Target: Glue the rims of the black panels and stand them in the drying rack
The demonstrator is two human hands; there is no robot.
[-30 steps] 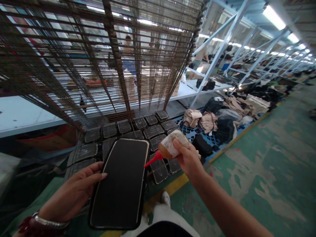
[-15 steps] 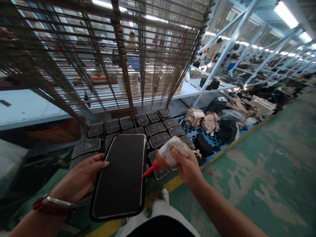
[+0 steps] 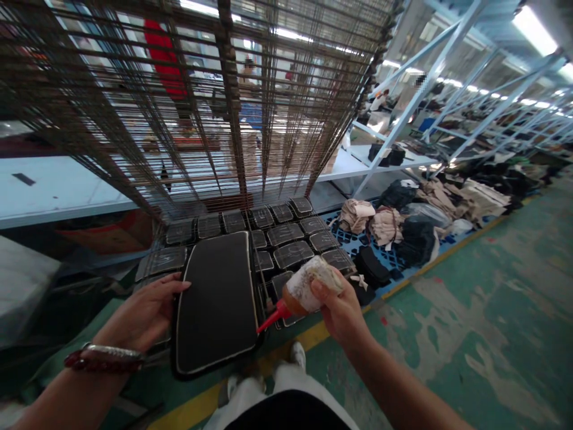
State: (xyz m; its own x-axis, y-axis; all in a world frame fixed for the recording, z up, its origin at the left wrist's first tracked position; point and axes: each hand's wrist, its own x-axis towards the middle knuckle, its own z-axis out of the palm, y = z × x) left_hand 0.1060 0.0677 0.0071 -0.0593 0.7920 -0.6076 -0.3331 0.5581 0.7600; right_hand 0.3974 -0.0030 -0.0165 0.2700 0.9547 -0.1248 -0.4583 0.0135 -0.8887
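Observation:
My left hand (image 3: 150,307) grips the left edge of a black padded panel (image 3: 217,301), thumb on top and the other fingers partly hidden beneath. The panel is rectangular with rounded corners, and a pale line runs around its border. In my right hand (image 3: 335,298) is a glue bottle (image 3: 308,286), tilted downward, with a whitish, stained wrap and amber contents. Its red nozzle (image 3: 273,318) points left, the tip at the panel's lower right edge. Behind the panel, several smaller black pieces (image 3: 293,254) with pale outlines lie in rows on a rack.
A wire rack (image 3: 250,107) with many layers rises in front of me. Bundles of beige fabric (image 3: 356,216) and black pieces sit on a blue pallet (image 3: 333,224) to the right. A white table (image 3: 54,185) stands behind the rack. People are visible farther back.
The nozzle tip has moved down along the panel's right edge. The panel has turned slightly and sits a little higher in view. A red shape now shows behind the rack.

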